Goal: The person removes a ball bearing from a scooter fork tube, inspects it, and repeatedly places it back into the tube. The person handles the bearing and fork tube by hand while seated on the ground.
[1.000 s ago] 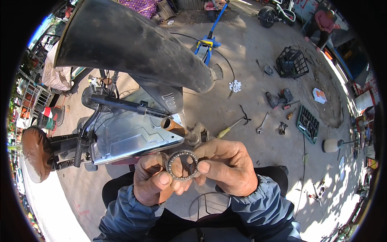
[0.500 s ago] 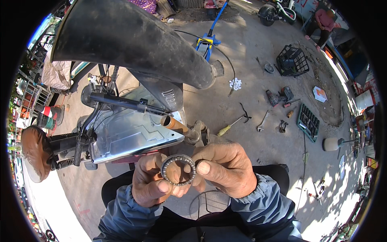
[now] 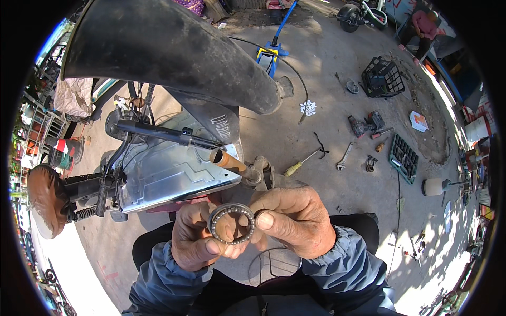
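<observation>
My left hand and my right hand grip a metal ball-bearing ring between fingers and thumbs, its small balls showing round the inside. Just above my hands, a bronze-coloured tube rises at a slant from a grimy metal fitting. It lies by a partly stripped scooter with a silver metal plate, dark bars and cables. A big black curved body panel hangs over the upper left.
On the concrete lie a screwdriver, wrench, power drill, socket case, black crate, white jug and small tools. A blue jack stands behind the scooter. A seated person is at the upper right.
The ring has shifted a little to the left in both hands, with its lower rim slightly lower. The scooter and black panel sit slightly further up and left in the view.
</observation>
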### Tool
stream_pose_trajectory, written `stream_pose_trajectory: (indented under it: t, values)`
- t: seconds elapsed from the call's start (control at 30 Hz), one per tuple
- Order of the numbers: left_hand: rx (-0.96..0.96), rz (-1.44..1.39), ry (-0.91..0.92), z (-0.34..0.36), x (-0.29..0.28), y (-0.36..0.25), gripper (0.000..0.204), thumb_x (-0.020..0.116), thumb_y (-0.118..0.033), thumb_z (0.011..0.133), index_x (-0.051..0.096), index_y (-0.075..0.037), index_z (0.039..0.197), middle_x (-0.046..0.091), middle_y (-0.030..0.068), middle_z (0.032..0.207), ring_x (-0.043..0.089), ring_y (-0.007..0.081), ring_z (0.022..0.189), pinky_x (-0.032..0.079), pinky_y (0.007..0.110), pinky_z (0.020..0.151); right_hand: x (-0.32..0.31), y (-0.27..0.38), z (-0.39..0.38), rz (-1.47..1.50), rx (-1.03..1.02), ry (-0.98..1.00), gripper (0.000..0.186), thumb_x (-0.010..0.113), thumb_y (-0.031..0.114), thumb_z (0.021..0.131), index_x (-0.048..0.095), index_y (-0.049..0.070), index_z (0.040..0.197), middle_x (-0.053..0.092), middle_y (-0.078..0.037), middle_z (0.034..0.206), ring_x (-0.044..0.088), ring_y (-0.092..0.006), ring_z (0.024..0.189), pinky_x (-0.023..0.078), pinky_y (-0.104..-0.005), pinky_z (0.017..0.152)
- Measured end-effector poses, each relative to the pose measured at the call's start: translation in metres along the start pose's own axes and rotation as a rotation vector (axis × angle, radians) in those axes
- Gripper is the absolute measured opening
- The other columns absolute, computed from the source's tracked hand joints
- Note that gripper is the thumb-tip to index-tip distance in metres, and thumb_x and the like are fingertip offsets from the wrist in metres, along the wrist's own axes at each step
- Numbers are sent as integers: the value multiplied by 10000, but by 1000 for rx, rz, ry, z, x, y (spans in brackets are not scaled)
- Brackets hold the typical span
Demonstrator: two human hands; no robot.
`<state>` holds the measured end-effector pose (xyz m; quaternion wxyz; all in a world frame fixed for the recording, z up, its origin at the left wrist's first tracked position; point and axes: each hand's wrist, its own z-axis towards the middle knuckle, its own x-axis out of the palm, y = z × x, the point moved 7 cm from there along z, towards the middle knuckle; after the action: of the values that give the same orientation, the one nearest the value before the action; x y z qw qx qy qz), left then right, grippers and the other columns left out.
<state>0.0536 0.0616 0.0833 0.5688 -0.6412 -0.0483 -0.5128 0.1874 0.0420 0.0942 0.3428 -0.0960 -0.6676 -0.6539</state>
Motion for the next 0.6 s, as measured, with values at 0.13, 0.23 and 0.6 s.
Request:
stream_pose_trajectory:
  t: [0.13, 0.23, 0.6]
  values:
    - [-55, 107, -37, 0, -1, 0, 263, 804, -323, 886, 715, -85, 950, 655, 27, 749, 635, 182, 673, 536, 389, 646, -1, 0, 0, -9, 0, -3, 286, 594, 199, 1042, 684, -60, 1122, 747, -122, 888, 718, -178, 813, 521, -267, 645]
    - [-48, 114, -44, -1, -2, 0, 259, 807, -314, 883, 716, -82, 953, 664, 35, 762, 644, 191, 675, 544, 402, 643, -1, -1, 0, 3, -4, -12, 275, 595, 197, 1041, 689, -51, 1112, 747, -119, 894, 718, -176, 819, 521, -267, 646]
    - [-26, 139, -66, -1, -2, -2, 262, 819, -300, 869, 692, -77, 919, 650, 31, 742, 644, 172, 651, 558, 382, 636, -2, 3, 1, -64, -44, -10, 263, 603, 188, 1035, 685, -53, 1101, 738, -130, 904, 725, -195, 839, 533, -278, 652]
